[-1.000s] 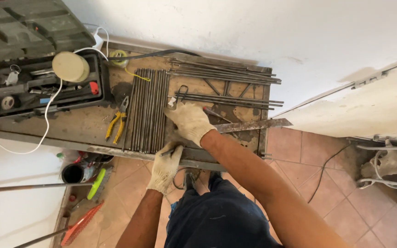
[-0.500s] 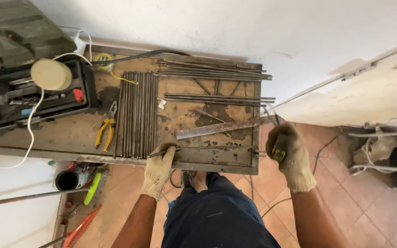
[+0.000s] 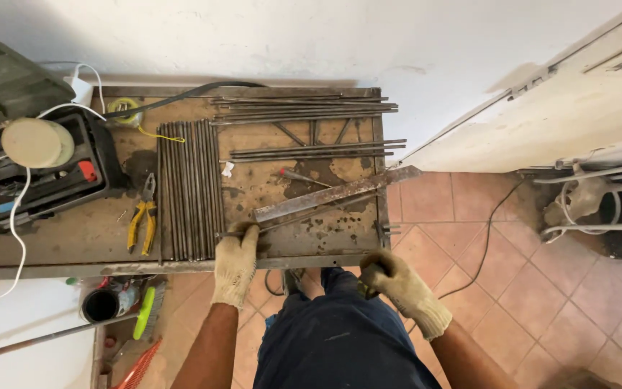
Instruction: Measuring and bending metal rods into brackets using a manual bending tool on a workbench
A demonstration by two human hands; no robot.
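My gloved left hand lies at the front edge of the rusty workbench. Its fingers curl over the near end of a thin steel rod, which runs slanted beside a flat metal bar. Below the bench's front right corner, by my dark trousers, my gloved right hand is closed around a small dark object that I cannot identify. A tight row of steel rods lies just left of my left hand.
Yellow-handled pliers lie left of the rod row. An open black toolbox with a cream round can stands at far left. More rods lie along the bench's back. A black cable crosses the tiled floor; a door stands at right.
My right hand left the bench top, swung out to the right and now sits lower by the bench's front right corner. My left hand stayed at the front edge.
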